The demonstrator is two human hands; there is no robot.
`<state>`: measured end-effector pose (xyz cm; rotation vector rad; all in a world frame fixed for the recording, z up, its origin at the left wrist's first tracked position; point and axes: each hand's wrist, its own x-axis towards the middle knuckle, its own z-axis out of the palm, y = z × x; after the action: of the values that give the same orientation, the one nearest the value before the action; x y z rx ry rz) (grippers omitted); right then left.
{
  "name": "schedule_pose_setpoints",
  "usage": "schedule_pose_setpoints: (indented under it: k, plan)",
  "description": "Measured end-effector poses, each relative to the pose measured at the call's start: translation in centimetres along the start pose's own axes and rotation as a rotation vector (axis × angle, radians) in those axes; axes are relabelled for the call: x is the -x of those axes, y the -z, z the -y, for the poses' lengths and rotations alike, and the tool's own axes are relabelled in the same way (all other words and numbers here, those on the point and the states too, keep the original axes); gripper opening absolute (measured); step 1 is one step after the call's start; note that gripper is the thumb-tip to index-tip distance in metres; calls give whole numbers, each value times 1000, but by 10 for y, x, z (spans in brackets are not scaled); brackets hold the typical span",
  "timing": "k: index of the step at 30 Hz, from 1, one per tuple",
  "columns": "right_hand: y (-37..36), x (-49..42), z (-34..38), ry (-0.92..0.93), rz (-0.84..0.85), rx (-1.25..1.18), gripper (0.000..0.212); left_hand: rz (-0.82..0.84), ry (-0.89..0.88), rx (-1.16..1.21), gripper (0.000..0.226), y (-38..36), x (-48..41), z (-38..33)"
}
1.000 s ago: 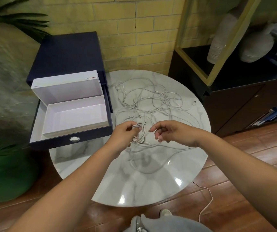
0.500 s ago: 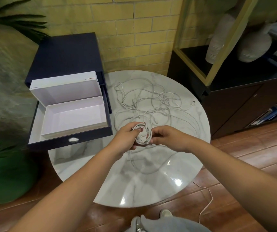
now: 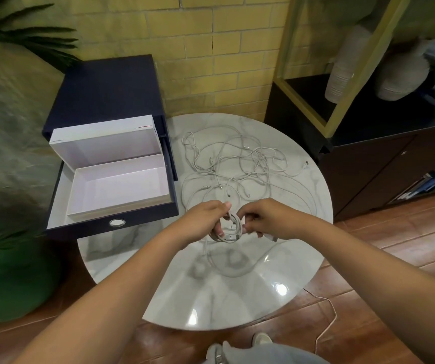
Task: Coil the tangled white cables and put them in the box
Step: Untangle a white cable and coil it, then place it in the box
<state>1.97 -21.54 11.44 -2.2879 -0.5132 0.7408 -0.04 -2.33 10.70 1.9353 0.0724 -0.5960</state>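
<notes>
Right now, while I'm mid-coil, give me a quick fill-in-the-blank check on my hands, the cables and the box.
1. The left hand and right hand together hold one small ____ of white cable.
2. The white box in the open drawer is ____ inside.
3. The tangled cables on the table lie to the ____ of the box.

Missing words: coil; empty; right.

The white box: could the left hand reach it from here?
Probably yes: the white box sits open-topped beside the left hand, only the low drawer front between, though that hand grips the coil.
</notes>
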Motion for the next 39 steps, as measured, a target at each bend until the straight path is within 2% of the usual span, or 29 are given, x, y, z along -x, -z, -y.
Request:
schedule_pose_setpoints:
  k: [6,10,14,19,21,23,25,28,31,39]
  plan:
    - [4,-1,-3,30,-101,-80,13,43,25,334,24,-1,-4,9]
    - [14,1,-1,31,-103,-68,8,36,-11,359,15,1,-3,11]
    - [19,3,-3,-72,5,-40,14,-78,-84,289,18,1,-6,10]
    - [19,6,-5,-141,30,-638,14,-272,-144,123,22,-3,-9,16]
    - [13,5,-2,-122,39,-747,10,-321,-126,132,24,-6,-11,15]
    - [8,4,1,-74,31,-787,14,-345,-101,179,24,-8,-11,12]
    - [3,3,3,-29,-29,-687,15,-333,-77,221,25,-9,-11,12]
    - [-3,0,4,3,-168,-387,5,-285,-41,309,26,-12,-11,10]
    - [-10,-2,3,26,-285,-212,8,-245,-25,335,26,-14,-11,7]
    - [-18,-10,7,-115,-412,-216,19,-208,-60,343,28,-22,-9,7]
